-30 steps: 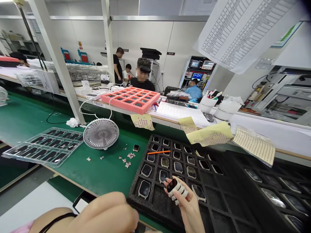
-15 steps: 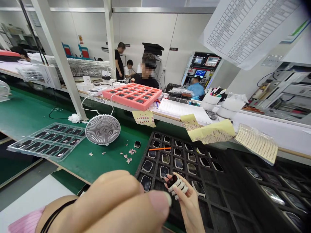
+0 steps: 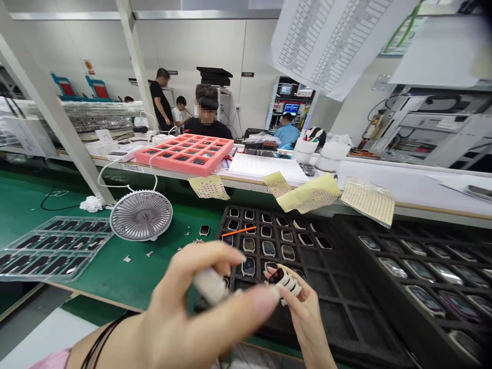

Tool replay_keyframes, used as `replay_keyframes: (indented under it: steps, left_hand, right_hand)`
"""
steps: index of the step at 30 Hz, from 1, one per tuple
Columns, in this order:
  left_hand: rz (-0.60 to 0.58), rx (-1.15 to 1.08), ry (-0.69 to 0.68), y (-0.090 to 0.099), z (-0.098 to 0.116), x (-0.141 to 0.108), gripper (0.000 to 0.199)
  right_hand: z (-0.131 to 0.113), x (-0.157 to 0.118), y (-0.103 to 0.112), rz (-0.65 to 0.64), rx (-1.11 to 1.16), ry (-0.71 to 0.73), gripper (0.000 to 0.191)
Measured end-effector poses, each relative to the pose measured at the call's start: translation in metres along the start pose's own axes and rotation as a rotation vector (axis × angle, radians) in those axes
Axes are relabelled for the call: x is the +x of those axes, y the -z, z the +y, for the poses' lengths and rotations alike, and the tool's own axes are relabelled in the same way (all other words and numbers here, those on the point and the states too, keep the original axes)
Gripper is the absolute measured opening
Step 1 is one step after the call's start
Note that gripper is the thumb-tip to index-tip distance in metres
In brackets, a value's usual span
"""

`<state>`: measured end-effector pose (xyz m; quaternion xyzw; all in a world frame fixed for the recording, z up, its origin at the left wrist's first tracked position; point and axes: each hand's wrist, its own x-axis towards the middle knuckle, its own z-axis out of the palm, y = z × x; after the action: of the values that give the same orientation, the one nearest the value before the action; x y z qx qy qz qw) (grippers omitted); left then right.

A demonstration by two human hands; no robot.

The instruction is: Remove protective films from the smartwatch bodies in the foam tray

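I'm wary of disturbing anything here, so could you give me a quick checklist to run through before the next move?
1. Right hand gripping the stack of watches: ok, it is held above the black tray.
2. Left hand secure on the whitish thing: cannot tell, motion blur.
3. Orange stick off the tray: not ok, it lies across its upper left part.
4. Lone watch inside the tray: not ok, it lies on the green bench.
5. Fan apart from the tray: ok.
6. Scraps off the bench: not ok.
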<state>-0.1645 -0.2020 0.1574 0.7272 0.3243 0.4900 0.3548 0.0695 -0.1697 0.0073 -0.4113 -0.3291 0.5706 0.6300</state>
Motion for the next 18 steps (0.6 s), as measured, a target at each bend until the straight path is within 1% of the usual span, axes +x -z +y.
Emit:
replay_keyframes:
  steps: [1,3,4,7,10,12,13,14,15,17,18]
  left_hand:
    - [-0.011,0.079,-0.065,-0.009,0.001,0.016,0.032]
    - [-0.097,0.151,-0.152,-0.029,-0.005,0.046,0.035]
    - [-0.154,0.154,-0.146,-0.039,-0.013,0.06,0.036]
    - [-0.292,0.066,-0.052,-0.076,-0.048,0.094,0.036]
    - [-0.391,-0.058,0.059,-0.12,-0.095,0.117,0.038]
    - [-0.413,-0.14,0.134,-0.15,-0.126,0.127,0.039]
    - [-0.407,-0.176,0.199,-0.164,-0.14,0.131,0.039]
    - [-0.398,-0.218,0.294,-0.176,-0.153,0.134,0.039]
    - [-0.388,-0.255,0.376,-0.187,-0.163,0.138,0.039]
    - [-0.398,-0.293,0.443,-0.204,-0.177,0.144,0.038]
    - [-0.407,-0.303,0.451,-0.211,-0.18,0.148,0.037]
  right_hand:
    - [-0.005,-0.001,0.007,0.039,-0.016,0.028,0.045]
    - [-0.015,-0.002,0.024,0.116,-0.043,0.076,0.046]
    - [-0.022,-0.003,0.032,0.15,-0.055,0.096,0.047]
    - [-0.041,-0.001,0.059,0.227,-0.078,0.143,0.049]
    - [-0.058,0.008,0.081,0.228,-0.056,0.125,0.049]
    - [-0.065,0.018,0.093,0.203,-0.061,0.081,0.048]
    - [-0.067,0.023,0.098,0.193,-0.069,0.058,0.048]
    - [-0.068,0.028,0.102,0.185,-0.074,0.032,0.048]
    - [-0.068,0.032,0.106,0.179,-0.072,0.003,0.048]
    - [-0.067,0.04,0.113,0.17,-0.048,-0.06,0.046]
    - [-0.067,0.043,0.115,0.167,-0.035,-0.089,0.046]
